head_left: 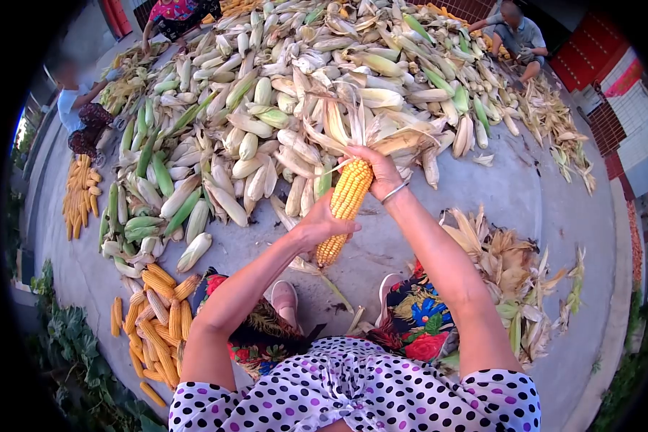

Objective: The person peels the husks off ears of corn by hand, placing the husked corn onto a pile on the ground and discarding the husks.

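A yellow corn cob [345, 205] hangs tilted between my hands, its kernels bare. Dry husks [338, 126] are peeled back and fan out above its upper end. My right hand [376, 171], with a bracelet at the wrist, is closed round the top of the cob where the husks join. Lower down, my left hand [324, 225] wraps the cob from the left side, thumb across its front. The cob's tip points down toward the ground between my shoes.
Beyond my hands rises a big heap of unhusked corn [266, 93]. Bare cobs [158, 324] lie at lower left, loose husks [511, 273] at right. One person [79, 108] crouches at left, another [176, 14] at the top, a third [518, 39] at upper right.
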A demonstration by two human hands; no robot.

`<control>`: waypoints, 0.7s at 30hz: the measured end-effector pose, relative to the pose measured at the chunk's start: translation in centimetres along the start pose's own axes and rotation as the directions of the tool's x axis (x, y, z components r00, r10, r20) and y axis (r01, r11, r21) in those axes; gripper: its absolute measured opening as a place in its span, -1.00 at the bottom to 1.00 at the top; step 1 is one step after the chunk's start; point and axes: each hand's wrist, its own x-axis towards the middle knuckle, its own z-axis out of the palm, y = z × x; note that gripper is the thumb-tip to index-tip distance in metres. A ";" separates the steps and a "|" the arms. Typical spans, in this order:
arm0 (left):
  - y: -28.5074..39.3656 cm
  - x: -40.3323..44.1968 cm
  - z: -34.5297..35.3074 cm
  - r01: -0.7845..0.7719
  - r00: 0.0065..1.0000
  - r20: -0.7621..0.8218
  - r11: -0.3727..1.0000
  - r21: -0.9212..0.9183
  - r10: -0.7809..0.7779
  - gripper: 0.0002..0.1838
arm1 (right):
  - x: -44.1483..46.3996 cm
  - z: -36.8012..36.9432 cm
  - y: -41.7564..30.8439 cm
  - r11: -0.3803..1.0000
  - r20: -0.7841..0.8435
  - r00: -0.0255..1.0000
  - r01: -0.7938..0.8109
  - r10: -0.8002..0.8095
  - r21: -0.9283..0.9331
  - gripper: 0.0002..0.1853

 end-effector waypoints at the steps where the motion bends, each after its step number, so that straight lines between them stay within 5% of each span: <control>1: 0.3 0.0 0.1 0.004 1.000 0.013 1.000 -0.012 -0.004 -0.39 | -0.2 0.3 -0.3 0.999 -0.012 1.000 0.002 -0.002 0.045 -0.70; 4: 0.2 0.0 -0.2 0.075 0.994 0.088 0.997 -0.029 -0.072 -0.47 | -1.6 0.8 -1.3 0.983 -0.050 0.999 -0.010 0.019 0.183 -0.70; 8: 0.1 -0.9 -0.3 0.155 0.954 0.281 0.974 -0.165 -0.104 -0.55 | -2.0 -1.7 -3.5 0.982 0.113 0.991 0.055 -0.076 0.180 -0.68; 10: -0.4 -1.3 0.0 0.190 0.922 0.373 0.963 -0.190 -0.108 -0.57 | -2.2 -2.2 -3.7 0.983 0.051 0.994 0.089 -0.098 0.161 -0.66; 16: 0.0 -0.4 -1.2 0.192 0.948 0.291 0.958 -0.213 -0.125 -0.63 | -2.6 -0.1 -2.8 0.968 0.042 0.994 0.091 -0.103 0.233 -0.63; 21: -1.0 0.9 -1.5 0.183 0.936 0.325 0.977 -0.113 -0.138 -0.62 | -0.6 -3.2 -2.3 0.993 0.138 0.988 0.052 -0.066 0.103 -0.52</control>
